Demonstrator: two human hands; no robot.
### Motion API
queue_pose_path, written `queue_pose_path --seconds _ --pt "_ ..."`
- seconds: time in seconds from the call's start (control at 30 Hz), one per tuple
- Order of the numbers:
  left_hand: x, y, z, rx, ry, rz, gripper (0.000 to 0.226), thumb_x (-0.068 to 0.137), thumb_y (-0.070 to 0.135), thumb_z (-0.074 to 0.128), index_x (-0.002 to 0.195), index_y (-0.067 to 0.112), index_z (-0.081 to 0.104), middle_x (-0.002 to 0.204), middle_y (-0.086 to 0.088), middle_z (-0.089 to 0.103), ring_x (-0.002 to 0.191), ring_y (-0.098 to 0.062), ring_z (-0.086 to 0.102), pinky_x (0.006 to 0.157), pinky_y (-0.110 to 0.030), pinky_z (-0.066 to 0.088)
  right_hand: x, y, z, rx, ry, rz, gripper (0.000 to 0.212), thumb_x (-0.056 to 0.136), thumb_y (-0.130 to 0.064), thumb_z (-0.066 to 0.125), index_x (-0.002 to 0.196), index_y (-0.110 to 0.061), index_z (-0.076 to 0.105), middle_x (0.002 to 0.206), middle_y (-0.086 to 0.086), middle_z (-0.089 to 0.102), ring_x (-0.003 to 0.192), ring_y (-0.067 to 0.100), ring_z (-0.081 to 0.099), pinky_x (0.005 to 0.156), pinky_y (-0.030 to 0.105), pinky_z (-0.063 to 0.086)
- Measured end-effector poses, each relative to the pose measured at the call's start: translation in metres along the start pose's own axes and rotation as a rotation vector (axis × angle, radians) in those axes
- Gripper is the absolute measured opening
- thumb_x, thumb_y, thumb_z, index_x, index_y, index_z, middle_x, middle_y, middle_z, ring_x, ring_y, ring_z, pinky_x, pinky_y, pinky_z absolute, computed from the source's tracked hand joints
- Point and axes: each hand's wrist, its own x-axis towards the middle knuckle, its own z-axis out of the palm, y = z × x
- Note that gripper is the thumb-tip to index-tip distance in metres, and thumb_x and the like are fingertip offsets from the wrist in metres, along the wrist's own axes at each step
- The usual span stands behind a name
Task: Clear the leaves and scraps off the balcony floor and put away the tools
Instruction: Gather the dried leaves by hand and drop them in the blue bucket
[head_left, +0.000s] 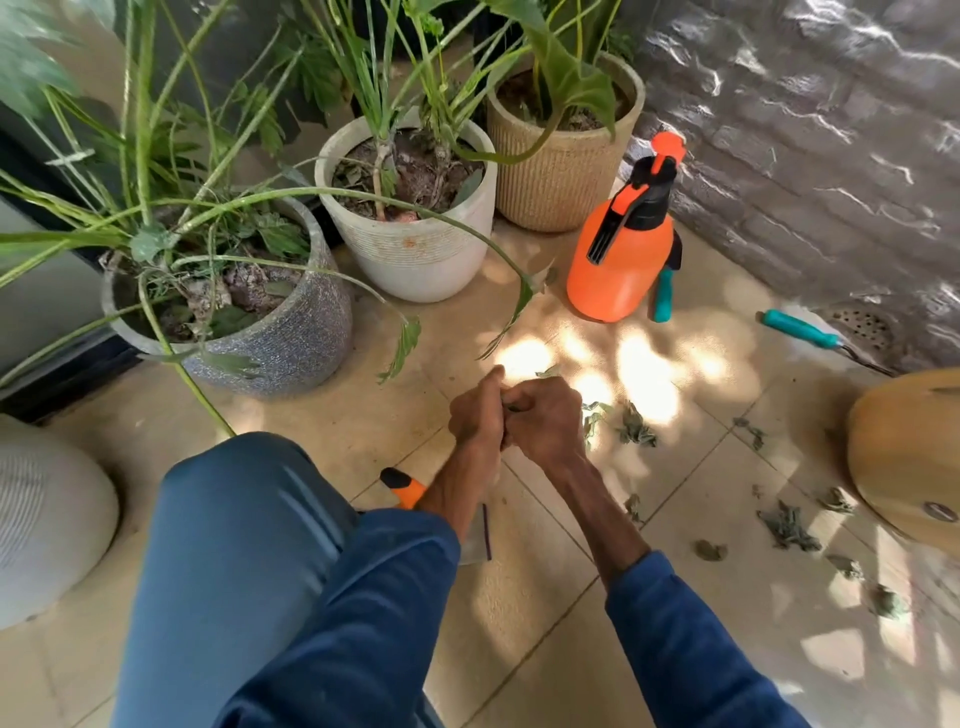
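Now, your hands: your left hand (475, 415) and right hand (545, 421) meet knuckle to knuckle low over the tiled floor (545, 649), the fingers of both clenched. A sliver of green shows between them, so I judge both grip a small wad of leaves (513, 408), mostly hidden.
Loose leaves: dried leaves (636, 428) lie just beside your right hand, with more scattered rightward toward the tan pot (904, 457).
Leaf handling: probably near weightless, curled and brittle. Scoop them from underneath with cupped fingers, since a hard pinch would likely crumble them.
Sprayer: the orange sprayer (618, 260) stands upright near the wall (805, 156), long axis vertical, its black trigger sloping down to your left. It is likely the heaviest item if filled, so lift it by the black handle.
Teal tools: a teal-handled tool (800, 330) lies flat beside the floor drain (862, 327), handle end pointing up-left, metal end down-right. A second teal handle (662, 296) shows just behind the sprayer, its working end hidden. Both look stiff; take them by the handles.
Orange grip: an orange-handled tool (405, 488) lies on the floor under your left forearm, only the grip end showing, pointing up-left. You cannot tell its type.
Bag: a clear bag (475, 551) with a purple strip lies flat beneath your forearms.
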Motion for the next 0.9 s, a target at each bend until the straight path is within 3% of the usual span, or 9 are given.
queue_pose_path --seconds 0.2,0.27,0.33,0.4,0.53,0.6,0.7,0.8,0.9 --pt "0.006 -0.014 -0.001 0.144 0.005 0.033 0.032 0.092 0.037 0.065 0.098 0.006 0.074 0.095 -0.009 0.075 0.083 -0.023 0.072 0.062 -0.033 0.059 -0.012 0.009 -0.005 0.089 -0.171 0.023 0.029 0.073 0.003 0.069 0.081 -0.023 0.08 0.066 -0.005 0.074 0.066 0.008 0.073 0.068 0.028 0.061" --pt "0.011 -0.014 -0.003 0.206 0.077 0.057 0.03 0.095 0.03 0.06 0.101 0.004 0.072 0.096 -0.008 0.073 0.078 -0.021 0.068 0.068 -0.035 0.061 -0.01 0.014 -0.016 0.345 -0.361 0.129 0.032 0.081 0.004 0.067 0.103 -0.016 0.078 0.088 0.006 0.078 0.088 0.018 0.075 0.083 0.033 0.062" --pt "0.015 -0.015 -0.004 0.259 0.116 0.094 0.027 0.095 0.022 0.056 0.1 0.001 0.072 0.092 -0.01 0.073 0.068 -0.019 0.065 0.056 -0.028 0.053 -0.007 0.019 -0.03 0.666 -0.525 0.27 0.032 0.09 0.01 0.06 0.117 -0.004 0.069 0.108 0.018 0.074 0.101 0.029 0.073 0.089 0.036 0.06" --pt "0.017 -0.014 -0.005 0.274 0.111 0.107 0.023 0.093 0.017 0.057 0.098 -0.001 0.072 0.09 -0.013 0.075 0.06 -0.017 0.063 0.048 -0.023 0.044 -0.003 0.028 -0.044 0.737 -0.541 0.297 0.033 0.094 0.008 0.057 0.124 -0.005 0.064 0.113 0.016 0.074 0.101 0.032 0.073 0.086 0.037 0.061" --pt "0.023 -0.002 0.0 0.297 0.059 0.117 0.025 0.096 0.018 0.053 0.084 0.002 0.068 0.064 -0.01 0.066 0.037 -0.012 0.05 0.037 -0.019 0.036 0.026 0.06 -0.044 0.419 -0.193 0.189 0.017 0.093 0.001 0.062 0.107 -0.005 0.07 0.101 0.015 0.076 0.087 0.036 0.074 0.077 0.048 0.062" --pt "0.026 0.01 0.001 0.276 0.005 0.097 0.029 0.099 0.02 0.052 0.075 0.008 0.062 0.054 -0.006 0.06 0.034 -0.012 0.047 0.035 -0.019 0.033 0.053 0.075 -0.031 0.036 -0.05 0.139 0.015 0.087 0.0 0.063 0.098 -0.004 0.071 0.099 0.008 0.074 0.088 0.028 0.071 0.074 0.038 0.06" --pt "0.028 0.025 0.003 0.26 -0.051 0.079 0.035 0.1 0.023 0.052 0.067 0.013 0.058 0.048 -0.003 0.058 0.038 -0.014 0.047 0.039 -0.02 0.034 0.085 0.084 -0.009 -0.275 -0.1 -0.007 0.016 0.085 -0.012 0.063 0.101 -0.011 0.067 0.095 -0.001 0.062 0.089 0.018 0.061 0.065 0.018 0.043" --pt "0.031 0.034 0.004 0.346 -0.092 0.125 0.034 0.099 0.022 0.053 0.066 0.012 0.059 0.047 -0.001 0.06 0.037 -0.013 0.047 0.039 -0.02 0.034 0.106 0.104 0.011 -0.405 -0.117 -0.06 0.029 0.092 -0.028 0.058 0.114 -0.01 0.061 0.112 0.007 0.054 0.096 0.024 0.057 0.078 0.031 0.052" --pt "0.036 0.038 0.001 0.475 -0.155 0.165 0.033 0.097 0.022 0.055 0.066 0.012 0.06 0.054 -0.003 0.062 0.035 -0.011 0.047 0.037 -0.017 0.033 0.106 0.108 0.019 -0.311 -0.05 -0.004 0.022 0.102 -0.023 0.047 0.093 -0.007 0.059 0.095 0.007 0.061 0.083 0.021 0.062 0.07 0.042 0.058"
